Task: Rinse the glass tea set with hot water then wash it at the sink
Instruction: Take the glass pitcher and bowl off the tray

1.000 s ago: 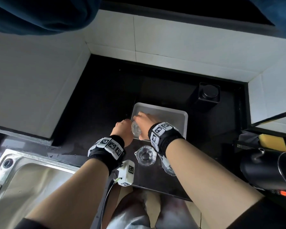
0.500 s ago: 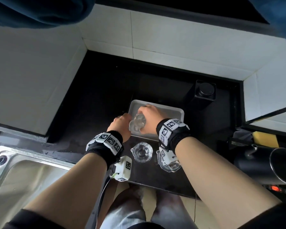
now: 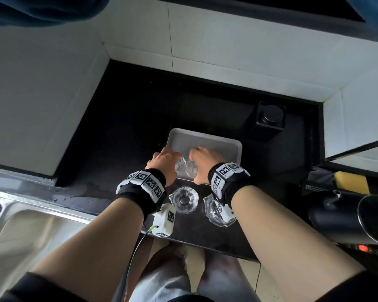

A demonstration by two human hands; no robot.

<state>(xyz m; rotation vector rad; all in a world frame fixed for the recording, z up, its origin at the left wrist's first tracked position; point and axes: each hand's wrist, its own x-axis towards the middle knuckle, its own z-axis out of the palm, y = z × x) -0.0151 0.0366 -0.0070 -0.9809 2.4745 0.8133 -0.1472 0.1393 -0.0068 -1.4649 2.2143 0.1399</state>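
Left hand (image 3: pixel 162 164) and right hand (image 3: pixel 203 161) fingers are each curling round a small clear glass cup (image 3: pixel 191 168) over white rectangular tray (image 3: pixel 218 146); probably mid-rinse, metal sink (image 3: pixel 31 225) washing pending.

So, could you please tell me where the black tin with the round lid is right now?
In the head view, the black tin stands on the dark counter, just beyond the right rear corner of the white tray.

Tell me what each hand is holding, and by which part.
The left hand grips the left glass cup and the right hand the right glass cup, each round its side, above the white tray. Exact contact is hidden.
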